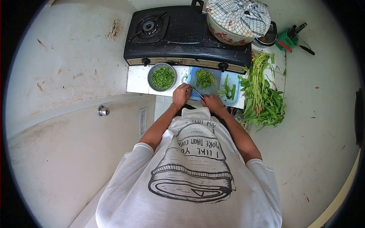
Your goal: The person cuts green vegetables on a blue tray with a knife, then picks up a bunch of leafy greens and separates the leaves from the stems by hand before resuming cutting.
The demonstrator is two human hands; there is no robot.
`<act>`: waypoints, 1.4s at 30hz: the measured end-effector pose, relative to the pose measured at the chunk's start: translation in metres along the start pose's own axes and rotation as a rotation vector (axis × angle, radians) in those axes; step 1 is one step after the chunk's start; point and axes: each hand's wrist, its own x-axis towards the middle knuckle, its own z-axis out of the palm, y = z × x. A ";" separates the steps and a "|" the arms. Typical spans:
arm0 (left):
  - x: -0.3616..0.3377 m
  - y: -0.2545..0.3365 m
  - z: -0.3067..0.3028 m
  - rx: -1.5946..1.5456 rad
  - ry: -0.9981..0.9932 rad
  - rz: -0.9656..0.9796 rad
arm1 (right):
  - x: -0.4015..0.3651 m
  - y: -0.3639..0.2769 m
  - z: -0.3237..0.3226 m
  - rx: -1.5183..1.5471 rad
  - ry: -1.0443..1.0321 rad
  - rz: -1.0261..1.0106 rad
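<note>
My right hand [212, 103] is wrapped round the handle of a knife [197, 92], whose blade points up and left over a blue chopping board [216, 78]. My left hand [182, 94] is by the blade's tip at the board's left edge, its fingers curled together; whatever they pinch is hidden. Finely chopped greens [204, 78] are heaped on the board. To their right lie a few whole leaves [228, 89] in a light-blue tray [237, 85] that sits under the board. A grey bowl [149, 84] of chopped greens [162, 77] stands left of my hands.
A black gas stove [182, 28] runs behind the board, bearing a flowered pot [230, 38] covered with a checked cloth [239, 17]. A large bunch of leafy stems [262, 91] lies at the counter's right end. Beyond it are a green basket [284, 41] with utensils and a black-handled knife [307, 50].
</note>
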 end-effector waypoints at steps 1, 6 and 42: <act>0.000 0.000 0.000 0.006 0.004 0.009 | 0.001 0.000 0.001 -0.002 -0.009 0.007; -0.003 0.001 -0.004 -0.010 -0.029 -0.005 | 0.003 -0.002 -0.002 -0.004 -0.023 0.021; 0.006 -0.002 0.004 -0.044 0.026 0.033 | -0.002 0.003 -0.002 0.036 -0.020 0.087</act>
